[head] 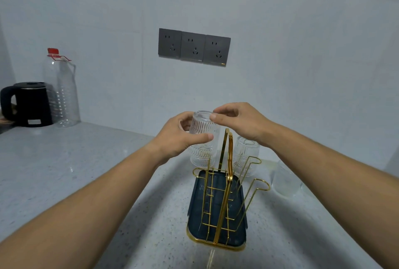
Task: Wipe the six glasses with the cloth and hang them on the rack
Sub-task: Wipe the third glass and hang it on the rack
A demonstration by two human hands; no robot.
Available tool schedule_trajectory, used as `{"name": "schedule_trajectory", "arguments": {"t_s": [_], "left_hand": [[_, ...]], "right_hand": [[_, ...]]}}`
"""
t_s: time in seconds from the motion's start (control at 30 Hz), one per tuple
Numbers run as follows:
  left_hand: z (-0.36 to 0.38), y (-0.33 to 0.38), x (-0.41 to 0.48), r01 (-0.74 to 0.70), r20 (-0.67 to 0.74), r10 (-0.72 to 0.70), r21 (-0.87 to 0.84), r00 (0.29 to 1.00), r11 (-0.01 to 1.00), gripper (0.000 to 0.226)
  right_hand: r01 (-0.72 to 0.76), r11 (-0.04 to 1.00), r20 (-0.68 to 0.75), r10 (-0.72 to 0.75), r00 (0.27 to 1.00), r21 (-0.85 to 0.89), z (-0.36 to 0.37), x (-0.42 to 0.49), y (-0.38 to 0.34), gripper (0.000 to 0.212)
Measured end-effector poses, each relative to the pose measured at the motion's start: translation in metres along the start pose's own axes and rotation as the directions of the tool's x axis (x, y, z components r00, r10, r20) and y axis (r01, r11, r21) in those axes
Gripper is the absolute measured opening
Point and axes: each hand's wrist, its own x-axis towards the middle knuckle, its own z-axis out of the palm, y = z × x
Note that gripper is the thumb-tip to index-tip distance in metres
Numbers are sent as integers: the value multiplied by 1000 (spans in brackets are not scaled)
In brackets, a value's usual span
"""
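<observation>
Two-handed, held a ribbed glass (204, 127) upside down over the twelve o'clock end of the rack (223, 204): gripped by the left hand (179, 137), pinched on top by the right hand (237, 121). Could have slipped onto the glass below (201, 157).

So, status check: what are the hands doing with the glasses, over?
Left hand and right hand grip ribbed glass, upside down, over far left of rack. Second glass hangs far right. Nothing blocking.

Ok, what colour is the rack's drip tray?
The tray is dark blue with a gold rim; head view shows it.
</observation>
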Motion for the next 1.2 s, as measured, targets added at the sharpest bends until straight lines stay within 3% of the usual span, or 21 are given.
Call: {"name": "schedule_trajectory", "arguments": {"t_s": [0.57,0.87,1.2], "left_hand": [[17,-56,-16,93,51,-92,-17,994,995,69],[19,-66,-22,105,65,-104,-14,992,994,81],[13,-65,-23,141,66,-145,57,987,988,76]], "right_hand": [[-53,989,139,72,988,-135,19,3,28,35],[-83,958,141,126,982,-274,21,1,22,57],[-70,971,126,100,987,-229,22,-5,23,61]]}}
